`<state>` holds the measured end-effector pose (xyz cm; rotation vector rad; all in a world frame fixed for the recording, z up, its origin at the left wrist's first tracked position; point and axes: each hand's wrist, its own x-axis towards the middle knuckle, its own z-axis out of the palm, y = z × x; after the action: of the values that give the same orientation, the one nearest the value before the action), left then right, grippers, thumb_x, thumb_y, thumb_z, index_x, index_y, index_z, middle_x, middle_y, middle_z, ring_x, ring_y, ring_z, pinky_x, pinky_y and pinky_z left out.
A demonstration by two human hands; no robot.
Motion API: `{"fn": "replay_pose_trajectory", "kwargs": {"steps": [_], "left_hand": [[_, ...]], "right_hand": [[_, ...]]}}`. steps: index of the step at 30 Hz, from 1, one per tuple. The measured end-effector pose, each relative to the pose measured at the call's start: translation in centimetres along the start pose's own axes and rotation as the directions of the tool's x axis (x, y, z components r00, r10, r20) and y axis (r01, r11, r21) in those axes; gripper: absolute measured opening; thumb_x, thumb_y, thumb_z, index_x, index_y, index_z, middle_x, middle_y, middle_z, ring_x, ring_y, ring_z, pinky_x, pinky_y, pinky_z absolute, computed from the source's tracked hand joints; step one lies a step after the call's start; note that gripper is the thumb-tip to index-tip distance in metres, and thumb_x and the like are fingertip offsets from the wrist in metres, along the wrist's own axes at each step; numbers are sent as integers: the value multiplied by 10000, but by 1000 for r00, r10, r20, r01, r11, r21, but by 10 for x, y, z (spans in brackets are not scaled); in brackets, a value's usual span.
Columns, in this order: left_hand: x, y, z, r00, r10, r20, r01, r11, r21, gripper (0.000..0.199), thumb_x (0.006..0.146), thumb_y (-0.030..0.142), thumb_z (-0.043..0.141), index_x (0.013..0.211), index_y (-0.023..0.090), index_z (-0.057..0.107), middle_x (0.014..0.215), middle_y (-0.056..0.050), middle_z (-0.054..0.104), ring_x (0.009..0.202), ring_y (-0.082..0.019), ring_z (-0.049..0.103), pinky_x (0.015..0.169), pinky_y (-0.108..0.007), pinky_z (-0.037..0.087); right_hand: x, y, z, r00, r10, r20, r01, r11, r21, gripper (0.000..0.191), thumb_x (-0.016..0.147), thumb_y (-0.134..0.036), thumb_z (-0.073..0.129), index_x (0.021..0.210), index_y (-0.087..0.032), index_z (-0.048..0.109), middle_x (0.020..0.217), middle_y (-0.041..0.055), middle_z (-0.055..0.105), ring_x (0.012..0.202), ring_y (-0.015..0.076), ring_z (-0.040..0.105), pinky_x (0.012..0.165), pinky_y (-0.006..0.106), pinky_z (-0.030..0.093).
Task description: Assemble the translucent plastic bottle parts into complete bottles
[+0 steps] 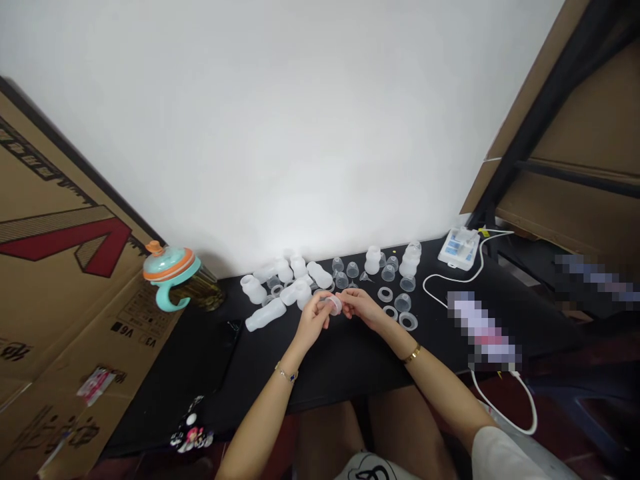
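Above the black table [330, 363], near its middle, my left hand [315, 317] grips a small translucent ring [334, 305], its fingers closed around the rim. My right hand [356, 305] is just to the right, fingertips pinched together close to the ring; what they hold, if anything, is too small to make out. Behind and left of my hands lie several white bottles [267, 314]. Clear dome caps [353, 269] stand behind my hands. To the right are loose rings [408, 321], another cap [403, 303] and an upright white bottle [373, 260].
A jug with a turquoise handle [173, 297] stands at the left by a cardboard box [60, 267]. At the right are a white plastic box [460, 248], a white cable [481, 263] and a pixelated object [483, 327]. A keychain [193, 433] lies at the front left edge.
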<state>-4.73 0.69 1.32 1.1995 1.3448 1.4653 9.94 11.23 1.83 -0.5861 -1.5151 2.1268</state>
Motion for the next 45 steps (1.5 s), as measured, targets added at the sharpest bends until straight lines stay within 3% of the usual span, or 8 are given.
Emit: {"fn": "replay_pose_trajectory", "kwargs": {"steps": [8,14,25,33,36,41,45], "left_hand": [[-1,4,4,999,8,-35,-7,1000,19,350,886,486,642,1031,181,551,705,19,656,397,-37,396,404,-165,260],[-1,2,5,998,9,-64,-6,998,56,364,876,513,643,991,180,551,710,12,669,393,-38,387,393,-166,256],[-4,0,0,997,56,-61,-50,995,91,287,918,457,596,982,179,567,605,55,575,420,-63,440,438,-177,305],[-1,2,-6,980,105,-170,-73,980,185,339,923,510,606,971,175,602,503,80,480,399,-73,388,429,-191,269],[-1,2,-8,977,109,-186,-69,975,211,336,929,515,599,964,181,608,479,85,458,391,-78,381,425,-193,261],[-2,1,-7,968,124,-217,-65,963,262,337,927,522,600,959,188,617,518,69,496,420,-90,446,445,-193,317],[-2,2,-5,981,85,-174,-40,968,246,359,916,534,611,1000,185,607,591,54,550,438,-87,483,449,-191,346]], "right_hand": [[3,1,-2,986,-154,-66,132,956,-262,482,821,-611,690,627,-188,564,514,-32,542,445,92,473,462,221,349],[2,2,0,928,-352,-124,223,788,-574,454,871,-584,634,632,-200,598,549,-11,553,516,124,486,500,237,351],[6,5,-6,981,-191,-18,164,883,-440,529,882,-645,594,614,-190,571,541,-14,561,455,104,499,464,223,373],[-1,5,3,956,-285,-61,215,829,-516,453,968,-613,455,890,-214,656,607,-31,583,479,113,519,496,228,386],[-4,1,4,957,-285,-48,224,837,-499,429,950,-608,501,928,-217,678,624,-24,583,501,122,522,504,235,392],[-6,0,6,937,-350,-23,258,733,-629,352,883,-569,641,957,-230,699,608,-30,576,540,133,503,555,247,373],[-6,1,7,922,-386,-18,258,649,-716,289,922,-495,599,970,-228,698,636,-19,604,563,141,519,585,253,369]]}}
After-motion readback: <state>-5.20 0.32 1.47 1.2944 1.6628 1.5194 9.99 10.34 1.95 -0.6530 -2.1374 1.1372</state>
